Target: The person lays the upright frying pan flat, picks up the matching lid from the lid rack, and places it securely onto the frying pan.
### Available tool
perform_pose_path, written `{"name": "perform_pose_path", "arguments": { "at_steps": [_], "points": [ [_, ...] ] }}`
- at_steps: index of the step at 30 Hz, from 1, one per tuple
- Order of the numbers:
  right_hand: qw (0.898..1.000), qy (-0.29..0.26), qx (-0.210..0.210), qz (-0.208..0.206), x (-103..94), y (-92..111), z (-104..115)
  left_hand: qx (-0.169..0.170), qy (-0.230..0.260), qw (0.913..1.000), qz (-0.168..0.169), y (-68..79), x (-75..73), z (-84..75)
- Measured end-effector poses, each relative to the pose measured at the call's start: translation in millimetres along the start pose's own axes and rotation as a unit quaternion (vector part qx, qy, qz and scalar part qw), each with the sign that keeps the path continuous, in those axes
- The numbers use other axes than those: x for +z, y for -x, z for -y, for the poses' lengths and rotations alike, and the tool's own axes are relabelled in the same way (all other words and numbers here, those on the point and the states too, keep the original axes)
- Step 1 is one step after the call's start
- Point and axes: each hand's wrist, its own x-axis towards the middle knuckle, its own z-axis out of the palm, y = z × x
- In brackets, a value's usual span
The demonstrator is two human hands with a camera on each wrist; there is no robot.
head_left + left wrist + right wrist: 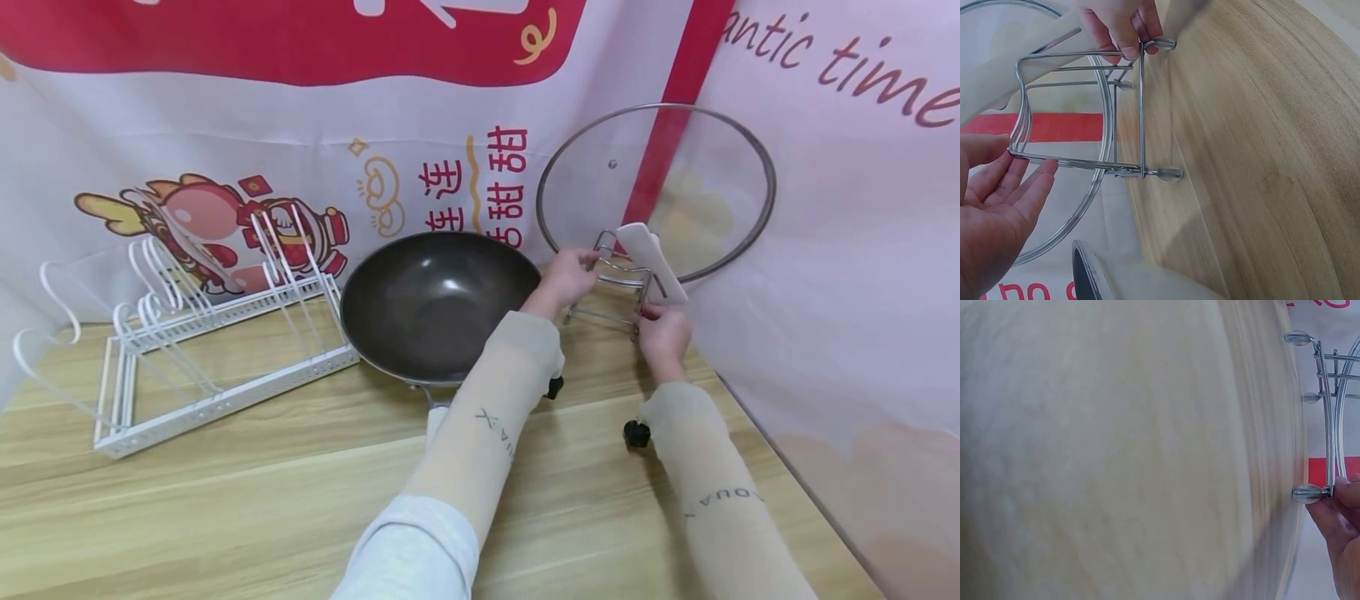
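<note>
A small metal wire lid rack point(611, 317) stands on the table at the right. My left hand point(566, 282) pinches its upper left wire between thumb and fingers, also plain in the left wrist view. At the lower right front corner, my right hand point(665, 342) grips the frame just above a foot point(1307, 494). A large round glass lid point(738, 125) with a metal rim leans upright in the rack against the backdrop. In front of it a white flat board point(652, 262) sits tilted in the rack, its lower part partly hidden by the wires.
A dark wok point(420, 308) sits left of my left hand, its pale handle point(435, 421) partly behind my forearm. Farther left stands a white rack point(225, 404) with curved wire dividers. A printed cloth point(300, 108) hangs behind the wooden table point(247, 517).
</note>
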Motion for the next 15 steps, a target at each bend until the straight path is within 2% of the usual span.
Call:
{"name": "perform_pose_path", "arguments": {
  "at_steps": [6, 15],
  "points": [
    [1.000, 0.004, -0.008, 0.001, -1.3, 0.8, -1.6, 0.000, 0.000, 1.0000, -0.003, 1.4, 1.8, -2.3],
    [1.000, -0.005, 0.007, 0.021, -4.5, 6.2, 2.6, 0.005, -0.005, 0.9999, -0.010, 1.1, 0.6, -0.3]
  ]
}}
